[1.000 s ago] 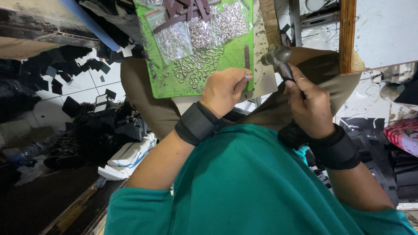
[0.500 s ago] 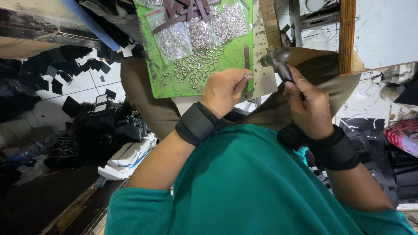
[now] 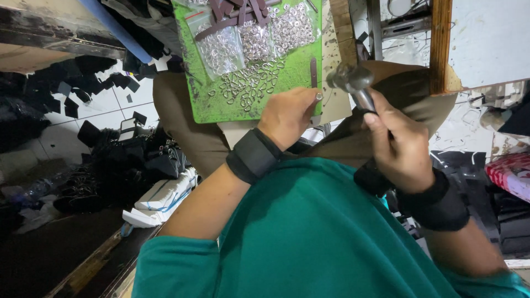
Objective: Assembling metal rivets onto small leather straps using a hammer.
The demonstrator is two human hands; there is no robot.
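My right hand [image 3: 400, 146] grips the handle of a metal hammer [image 3: 353, 83], whose head hangs above the board's right edge. My left hand [image 3: 290, 113] rests on the green cutting board [image 3: 210, 105] and pinches a small metal punch [image 3: 317, 97] upright near a dark leather strap [image 3: 313, 72]. Loose silver rings [image 3: 248, 85] lie scattered on the board. Both wrists wear black bands.
Clear bags of silver rings [image 3: 221, 49] and brown leather strips [image 3: 232, 14] sit at the board's far end. Black leather scraps [image 3: 72, 88] litter the tiled floor at left. A wooden post [image 3: 440, 44] stands at right. Stacked white packets [image 3: 165, 193] lie by my knee.
The hammer head has shifted slightly over the board's right edge. My left hand stays in place holding the punch.
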